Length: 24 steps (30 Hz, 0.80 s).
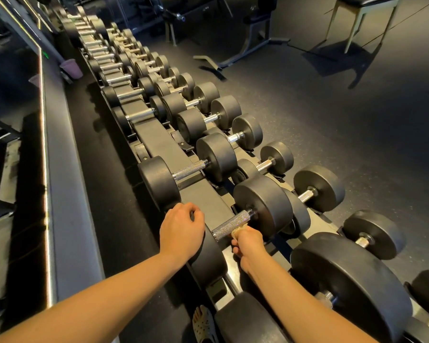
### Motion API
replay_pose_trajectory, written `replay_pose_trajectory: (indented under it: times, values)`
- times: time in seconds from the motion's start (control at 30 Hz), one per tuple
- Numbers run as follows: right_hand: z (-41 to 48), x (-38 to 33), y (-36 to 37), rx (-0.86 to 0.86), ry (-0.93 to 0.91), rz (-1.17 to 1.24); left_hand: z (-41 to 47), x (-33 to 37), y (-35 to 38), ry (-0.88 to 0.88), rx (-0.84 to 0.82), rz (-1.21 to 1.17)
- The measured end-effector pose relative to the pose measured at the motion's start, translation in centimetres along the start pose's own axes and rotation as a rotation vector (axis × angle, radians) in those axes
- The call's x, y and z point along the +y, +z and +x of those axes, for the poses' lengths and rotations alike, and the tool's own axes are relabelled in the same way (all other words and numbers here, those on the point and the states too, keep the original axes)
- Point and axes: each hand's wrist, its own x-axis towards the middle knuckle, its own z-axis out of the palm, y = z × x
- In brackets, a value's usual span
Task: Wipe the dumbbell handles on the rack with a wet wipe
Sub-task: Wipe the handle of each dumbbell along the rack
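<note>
A long dark rack (203, 194) carries two rows of black dumbbells with knurled metal handles. My right hand (247, 246) grips a pale crumpled wet wipe (236, 230) and holds it against the underside of the nearest upper-row dumbbell handle (230, 225). My left hand (182, 229) rests with curled fingers on top of that dumbbell's left weight head (208, 261), covering its upper part. The right head (265, 206) of the same dumbbell is in full view.
More dumbbells (188, 169) stretch away along the rack to the upper left. A large dumbbell (352, 280) lies close to my right forearm. A mirror wall (13, 144) runs along the left. Benches (255, 33) stand on the dark floor at the back. A sandalled foot (203, 325) shows below.
</note>
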Motion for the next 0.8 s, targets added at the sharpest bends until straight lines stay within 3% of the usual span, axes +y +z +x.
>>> replay_pose_trajectory:
  times: [0.17, 0.27, 0.33, 0.4, 0.57, 0.67, 0.8]
  values:
    - [-0.8, 0.0, 0.0, -0.155, -0.108, -0.495, 0.1, 0.0, 0.0, -0.004, 0.001, 0.003]
    - [-1.5, 0.5, 0.5, -0.242, -0.106, -0.627, 0.0, 0.1, 0.1, -0.004, 0.000, 0.015]
    - [-1.8, 0.6, 0.3, -0.284, -0.044, -0.544, 0.0, 0.0, 0.0, -0.003, -0.003, 0.021]
    - [-1.6, 0.5, -0.1, -0.249, 0.094, -0.240, 0.0, 0.0, 0.0, 0.002, -0.009, 0.015]
    - [0.0, -1.8, -1.7, 0.038, 0.117, 0.470, -0.1, 0.0, 0.0, 0.002, -0.007, -0.004]
    - [-0.3, -2.0, -1.0, 0.092, 0.039, 0.467, 0.0, 0.0, 0.0, -0.003, -0.003, 0.000]
    - [-0.5, -1.0, -0.2, 0.105, -0.023, 0.231, 0.0, -0.2, 0.0, 0.002, -0.003, -0.010]
